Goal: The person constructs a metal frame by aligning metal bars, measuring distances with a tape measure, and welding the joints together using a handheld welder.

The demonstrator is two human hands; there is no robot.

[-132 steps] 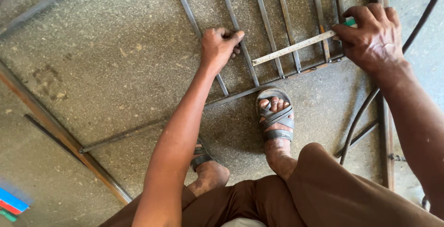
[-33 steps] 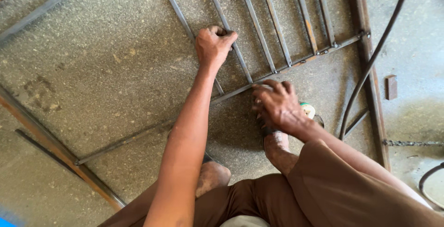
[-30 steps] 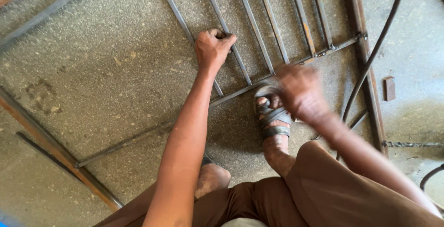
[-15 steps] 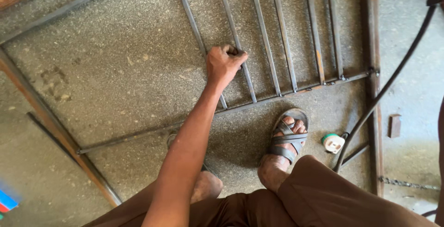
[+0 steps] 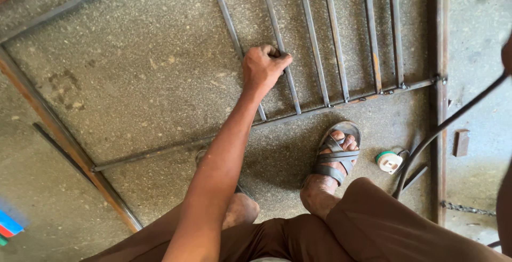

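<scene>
Right hand has swung off out of view, so can't tell its state. Left hand (image 5: 264, 67) stays clenched around a grille bar (image 5: 277, 54), probably steadying the metal frame (image 5: 438, 54) on the floor; tape measure (image 5: 389, 161) sits beside the sandal (image 5: 335, 152).

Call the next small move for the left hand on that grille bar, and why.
Probably keep the left hand clamped on the vertical bar and bring the right hand down to the bars' lower ends. The fist is closed around the bar, the right hand is hardly in view at the right edge, and the tape measure lies on the concrete floor beside the sandalled foot.
</scene>
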